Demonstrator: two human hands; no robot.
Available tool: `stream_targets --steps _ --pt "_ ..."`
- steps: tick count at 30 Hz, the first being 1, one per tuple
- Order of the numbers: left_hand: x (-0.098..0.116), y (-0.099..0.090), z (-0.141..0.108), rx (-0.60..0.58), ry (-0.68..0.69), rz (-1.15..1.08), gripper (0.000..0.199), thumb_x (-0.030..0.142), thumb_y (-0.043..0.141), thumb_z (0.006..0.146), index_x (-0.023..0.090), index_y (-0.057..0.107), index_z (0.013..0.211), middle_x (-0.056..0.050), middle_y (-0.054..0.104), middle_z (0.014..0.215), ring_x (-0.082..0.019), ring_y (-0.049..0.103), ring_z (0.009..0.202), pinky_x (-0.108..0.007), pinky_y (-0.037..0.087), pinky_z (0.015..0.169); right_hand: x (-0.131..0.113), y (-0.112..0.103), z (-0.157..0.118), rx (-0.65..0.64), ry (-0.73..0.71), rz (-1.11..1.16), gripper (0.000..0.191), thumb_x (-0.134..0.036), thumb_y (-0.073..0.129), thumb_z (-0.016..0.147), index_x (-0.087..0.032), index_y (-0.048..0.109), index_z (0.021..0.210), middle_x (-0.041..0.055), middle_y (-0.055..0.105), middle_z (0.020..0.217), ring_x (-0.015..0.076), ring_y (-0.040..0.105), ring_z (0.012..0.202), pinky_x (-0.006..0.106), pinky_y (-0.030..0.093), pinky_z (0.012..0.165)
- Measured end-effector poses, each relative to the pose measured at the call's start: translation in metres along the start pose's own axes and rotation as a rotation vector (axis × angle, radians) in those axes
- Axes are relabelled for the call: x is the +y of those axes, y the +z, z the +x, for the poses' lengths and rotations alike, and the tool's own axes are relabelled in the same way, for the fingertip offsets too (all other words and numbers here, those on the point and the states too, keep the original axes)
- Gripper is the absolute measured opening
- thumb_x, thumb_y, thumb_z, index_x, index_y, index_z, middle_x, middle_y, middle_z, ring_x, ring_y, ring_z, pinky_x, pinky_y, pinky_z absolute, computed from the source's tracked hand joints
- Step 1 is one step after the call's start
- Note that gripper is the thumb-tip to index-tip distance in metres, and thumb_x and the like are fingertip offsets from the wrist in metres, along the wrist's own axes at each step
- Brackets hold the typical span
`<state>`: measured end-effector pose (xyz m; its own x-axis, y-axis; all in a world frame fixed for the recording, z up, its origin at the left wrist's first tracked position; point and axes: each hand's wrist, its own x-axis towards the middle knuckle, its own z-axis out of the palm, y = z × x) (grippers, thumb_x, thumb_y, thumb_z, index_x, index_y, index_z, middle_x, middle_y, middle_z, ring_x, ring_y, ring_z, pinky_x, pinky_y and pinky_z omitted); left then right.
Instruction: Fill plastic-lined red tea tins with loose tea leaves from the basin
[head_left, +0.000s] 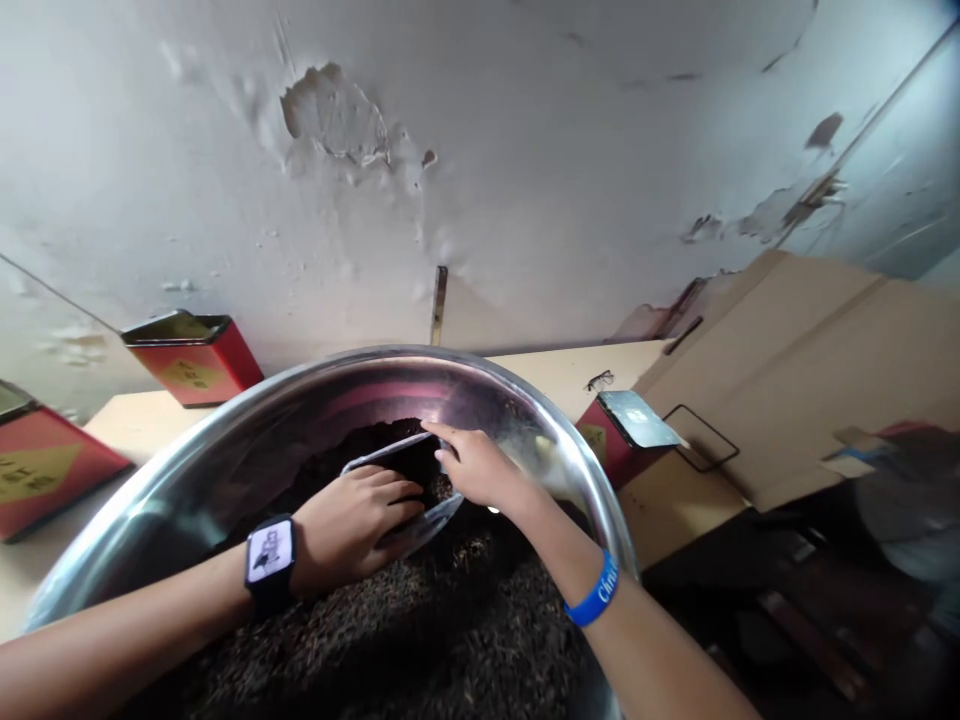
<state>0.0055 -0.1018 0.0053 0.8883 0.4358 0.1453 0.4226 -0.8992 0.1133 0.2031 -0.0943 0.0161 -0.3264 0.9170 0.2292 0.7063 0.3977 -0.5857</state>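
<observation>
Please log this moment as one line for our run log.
left hand: grips clear bag | right hand: at bag's edge | steel bowl: dark leaves

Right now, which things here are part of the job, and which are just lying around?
Part of the job:
left hand
right hand
clear plastic bag
dark loose leaves
steel basin

Just lying around:
red tins
glasses
cardboard
</observation>
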Motion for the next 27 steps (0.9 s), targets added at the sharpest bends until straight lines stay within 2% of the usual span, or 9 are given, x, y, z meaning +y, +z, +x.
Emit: stream_targets --steps 7,15,19,22,27 --pt "-0.002 0.002 0.001 0.074 0.018 -0.018 0.026 0.032 0.041 0.086 0.024 0.061 0.101 -0.002 0.063 0.095 -0.014 0.057 0.085 -0.029 0.041 0.081 -0.002 0.004 0.002 -0.006 0.046 -0.028 0.049 -0.02 0.042 0.082 -0.025 0.042 0.131 0.0024 0.056 0.121 0.0175 0.052 0.11 0.03 0.039 0.096" --pt "0.001 -0.004 -0.001 0.085 0.03 -0.059 0.025 0.026 0.041 0.086 0.02 0.065 0.084 -0.003 0.063 0.085 -0.014 0.056 0.083 -0.027 0.041 0.082 0.008 0.015 0.004 0.09 -0.059 0.019 0.043 -0.017 0.043 0.081 -0.026 0.05 0.122 -0.0006 0.057 0.118 0.0148 0.052 0.108 0.028 0.036 0.096" --pt "0.001 -0.004 -0.003 0.039 0.046 -0.064 0.023 0.026 0.043 0.085 0.019 0.064 0.082 -0.003 0.063 0.087 -0.015 0.057 0.086 -0.028 0.039 0.085 0.015 0.018 0.001 0.121 -0.074 0.029 0.036 -0.019 0.044 0.079 -0.021 0.054 0.114 0.0029 0.06 0.108 0.0148 0.056 0.092 0.026 0.043 0.084" --pt "-0.008 -0.003 -0.006 0.004 0.115 -0.047 0.019 0.025 0.046 0.082 0.019 0.064 0.079 -0.002 0.064 0.086 -0.016 0.057 0.086 -0.03 0.039 0.085 0.017 0.018 -0.001 0.14 -0.048 0.018 0.028 -0.022 0.046 0.078 -0.019 0.057 0.104 0.0033 0.06 0.098 0.0138 0.054 0.08 0.025 0.044 0.074" --pt "-0.026 -0.008 -0.009 -0.039 0.103 0.024 0.015 0.018 0.048 0.078 0.018 0.063 0.077 -0.004 0.062 0.081 -0.018 0.057 0.081 -0.031 0.041 0.076 0.014 0.019 -0.003 0.148 0.031 0.011 0.024 -0.029 0.048 0.079 -0.018 0.056 0.099 0.004 0.058 0.096 0.0132 0.053 0.076 0.024 0.045 0.066"
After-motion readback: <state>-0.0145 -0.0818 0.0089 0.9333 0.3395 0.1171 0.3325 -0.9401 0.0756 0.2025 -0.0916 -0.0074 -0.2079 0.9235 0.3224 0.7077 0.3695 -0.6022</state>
